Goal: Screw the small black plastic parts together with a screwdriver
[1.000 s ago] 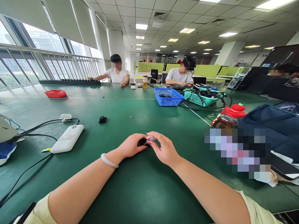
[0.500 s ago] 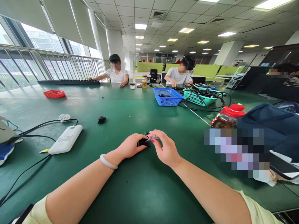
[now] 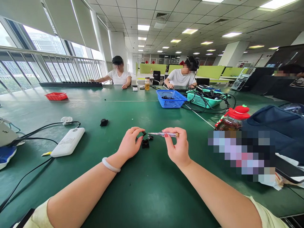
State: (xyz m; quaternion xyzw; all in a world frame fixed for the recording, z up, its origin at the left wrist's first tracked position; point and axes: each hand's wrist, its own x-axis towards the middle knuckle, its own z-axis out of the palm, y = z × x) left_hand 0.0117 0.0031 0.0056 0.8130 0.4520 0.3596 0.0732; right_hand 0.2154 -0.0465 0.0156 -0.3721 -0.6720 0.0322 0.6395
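Between the thumb and fingers of my right hand (image 3: 178,145) lies a slim screwdriver (image 3: 162,134) with a clear purplish handle, its thin shaft pointing left. My left hand (image 3: 129,142), with a pale bracelet on the wrist, is curled around a small black piece (image 3: 144,133) at its fingertips. Just below the screwdriver tip are some small dark bits with shiny parts (image 3: 150,137), perhaps screws. A black block-like part (image 3: 145,143) rests on the green table (image 3: 147,190) beside my left thumb, apart from both hands.
Further left sit another black part (image 3: 104,122) and a white power bank (image 3: 68,142) with cables. A red tray (image 3: 56,96), a blue basket (image 3: 171,98) and a teal basket (image 3: 201,98) with cables stand farther back. A red-lidded jar (image 3: 234,117) and dark bag (image 3: 273,126) are right. Two people sit opposite.
My hands have moved apart. The screwdriver has swung level and shifted right with my right hand. The black part now lies on the table, with a small black piece at my left fingertips.
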